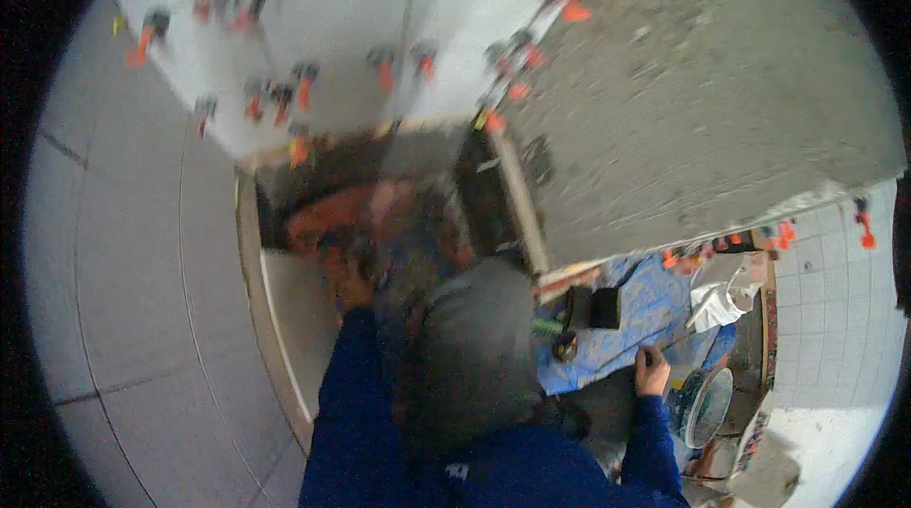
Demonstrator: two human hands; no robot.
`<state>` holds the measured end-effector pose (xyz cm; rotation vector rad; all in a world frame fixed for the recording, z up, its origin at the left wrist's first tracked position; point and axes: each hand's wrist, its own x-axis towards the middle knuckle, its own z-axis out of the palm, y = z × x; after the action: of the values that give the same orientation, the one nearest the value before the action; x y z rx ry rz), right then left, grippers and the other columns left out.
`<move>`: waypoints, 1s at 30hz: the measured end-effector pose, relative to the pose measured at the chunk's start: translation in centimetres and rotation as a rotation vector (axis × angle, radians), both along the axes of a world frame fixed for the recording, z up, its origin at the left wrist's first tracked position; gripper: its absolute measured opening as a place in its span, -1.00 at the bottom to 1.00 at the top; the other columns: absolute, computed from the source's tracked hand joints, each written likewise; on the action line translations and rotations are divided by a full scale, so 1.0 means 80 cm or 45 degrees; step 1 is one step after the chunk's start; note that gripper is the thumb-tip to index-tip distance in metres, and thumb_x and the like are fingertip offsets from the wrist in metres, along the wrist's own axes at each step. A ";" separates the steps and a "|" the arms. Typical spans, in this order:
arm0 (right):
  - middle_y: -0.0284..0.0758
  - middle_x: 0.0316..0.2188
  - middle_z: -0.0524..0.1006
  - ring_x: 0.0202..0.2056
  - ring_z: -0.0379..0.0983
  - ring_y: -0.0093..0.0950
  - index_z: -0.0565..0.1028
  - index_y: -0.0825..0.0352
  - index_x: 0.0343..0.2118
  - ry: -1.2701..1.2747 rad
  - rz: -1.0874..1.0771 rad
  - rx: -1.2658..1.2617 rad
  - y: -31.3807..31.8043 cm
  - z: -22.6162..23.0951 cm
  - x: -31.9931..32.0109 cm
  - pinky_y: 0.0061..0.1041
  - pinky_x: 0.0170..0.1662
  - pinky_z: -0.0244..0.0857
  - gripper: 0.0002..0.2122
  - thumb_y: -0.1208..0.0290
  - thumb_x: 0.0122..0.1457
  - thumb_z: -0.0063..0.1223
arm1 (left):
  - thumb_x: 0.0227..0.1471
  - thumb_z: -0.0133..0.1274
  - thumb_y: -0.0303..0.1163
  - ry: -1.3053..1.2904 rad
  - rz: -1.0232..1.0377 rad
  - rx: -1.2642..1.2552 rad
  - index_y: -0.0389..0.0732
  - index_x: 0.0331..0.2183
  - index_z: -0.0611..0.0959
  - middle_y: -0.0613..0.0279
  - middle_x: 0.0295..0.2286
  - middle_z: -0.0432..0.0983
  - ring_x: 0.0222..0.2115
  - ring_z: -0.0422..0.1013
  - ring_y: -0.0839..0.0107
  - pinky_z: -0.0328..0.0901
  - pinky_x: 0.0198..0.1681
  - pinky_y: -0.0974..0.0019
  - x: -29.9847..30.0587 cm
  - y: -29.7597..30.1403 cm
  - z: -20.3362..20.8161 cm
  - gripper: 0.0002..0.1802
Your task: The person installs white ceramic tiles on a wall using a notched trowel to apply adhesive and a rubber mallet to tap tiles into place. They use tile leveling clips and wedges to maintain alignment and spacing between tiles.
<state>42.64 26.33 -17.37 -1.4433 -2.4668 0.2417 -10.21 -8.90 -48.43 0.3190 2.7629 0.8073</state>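
Note:
My left hand [357, 288] reaches into a framed opening in front of me, beside a reddish-brown curved surface [327, 216]. It is dim and blurred there, and its fingers do not show clearly. My right hand [652, 373] is at the right, above the edge of a crumpled blue sheet [641, 309]. Its fingers are curled together, and whatever they may hold is too small to make out. On the sheet lie a small black block [605, 307] and what looks like a tape measure [566, 347]. A dark grey cloth-covered shape [474, 356] rises between my arms.
Orange-red tile levelling wedges [304, 81] line the joints of pale tiles [332, 5]. A wide surface smeared with grey mortar [702, 100] fills the upper right. Large grey tiles [133, 252] stand at the left. A bucket [704, 408] and a white bag [729, 295] are at the right.

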 end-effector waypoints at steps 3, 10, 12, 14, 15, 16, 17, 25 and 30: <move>-0.12 -0.39 0.66 -0.33 0.63 -0.24 0.63 0.42 -0.24 0.208 -0.105 -0.042 -0.022 0.001 0.018 -0.31 -0.18 0.45 -0.80 0.40 0.20 0.12 | -0.09 0.34 0.01 0.100 -0.182 -0.060 0.01 0.30 0.37 -0.17 0.26 0.26 0.21 0.26 -0.14 0.21 0.22 -0.19 -0.006 -0.010 -0.012 -0.05; -0.13 -0.43 0.65 -0.40 0.62 -0.36 0.64 0.43 -0.24 0.448 0.021 -0.113 -0.095 0.020 -0.040 -0.42 -0.24 0.46 -0.84 0.47 0.18 0.17 | -0.01 0.35 -0.06 0.437 0.077 0.109 -0.21 0.12 0.52 -0.07 0.13 0.36 0.12 0.31 0.10 0.25 0.16 0.03 -0.002 0.006 0.060 -0.27; -0.11 -0.41 0.65 -0.38 0.62 -0.29 0.63 0.44 -0.25 0.532 0.222 -0.079 -0.114 0.048 -0.083 -0.39 -0.23 0.47 -0.86 0.52 0.16 0.19 | 0.01 0.35 -0.11 0.198 0.281 0.448 -0.24 0.02 0.57 0.01 0.02 0.43 0.01 0.35 0.21 0.26 0.09 0.12 0.008 0.012 0.124 -0.38; -0.08 -0.35 0.64 -0.32 0.62 -0.13 0.62 0.42 -0.25 0.606 0.344 -0.167 -0.136 0.086 -0.134 -0.34 -0.19 0.48 -0.88 0.56 0.15 0.18 | 0.03 0.35 -0.15 -0.140 0.441 0.839 -0.27 -0.09 0.62 0.09 -0.09 0.51 -0.10 0.40 0.33 0.28 0.02 0.22 0.023 0.017 0.208 -0.50; -0.09 -0.35 0.65 -0.31 0.63 -0.13 0.62 0.41 -0.25 0.642 0.476 -0.185 -0.146 0.110 -0.161 -0.34 -0.19 0.48 -0.88 0.56 0.16 0.18 | 0.04 0.35 -0.17 -0.259 0.431 1.012 -0.29 -0.14 0.65 0.13 -0.14 0.54 -0.15 0.42 0.38 0.29 -0.02 0.26 0.034 0.021 0.256 -0.55; -0.10 -0.34 0.65 -0.31 0.63 -0.14 0.62 0.40 -0.24 0.667 0.610 -0.197 -0.155 0.136 -0.188 -0.34 -0.18 0.49 -0.88 0.57 0.16 0.17 | 0.05 0.35 -0.19 -0.321 0.368 1.051 -0.30 -0.19 0.68 0.17 -0.19 0.58 -0.20 0.44 0.44 0.30 -0.05 0.31 0.046 0.026 0.307 -0.60; -0.10 -0.32 0.65 -0.29 0.63 -0.14 0.62 0.40 -0.21 0.723 0.766 -0.187 -0.162 0.163 -0.216 -0.33 -0.17 0.49 -0.86 0.55 0.17 0.18 | 0.04 0.35 -0.22 -0.357 0.219 1.302 -0.29 -0.26 0.65 0.25 -0.29 0.55 -0.26 0.41 0.50 0.29 -0.10 0.35 0.055 0.035 0.360 -0.64; -0.07 -0.05 0.55 -0.08 0.56 -0.09 0.53 0.33 0.06 0.983 1.389 0.308 -0.174 0.365 -0.364 -0.29 -0.05 0.48 -0.62 0.58 0.14 0.23 | 0.02 0.32 -0.37 0.220 -1.033 1.023 -0.19 -0.30 0.59 0.40 -0.38 0.52 -0.40 0.38 0.63 0.26 -0.34 0.52 0.088 0.097 0.718 -0.75; -0.08 -0.06 0.56 -0.08 0.55 -0.05 0.53 0.32 0.06 1.004 1.474 0.459 -0.155 0.418 -0.382 -0.27 -0.04 0.48 -0.60 0.61 0.11 0.23 | 0.10 0.22 -0.41 -0.346 -1.197 1.642 -0.18 -0.24 0.57 0.40 -0.36 0.53 -0.38 0.42 0.65 0.29 -0.36 0.51 0.063 0.142 0.775 -0.81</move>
<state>12.12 13.93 16.11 0.3223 -2.1472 0.4310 -5.19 2.44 13.58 1.3880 1.1770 1.8991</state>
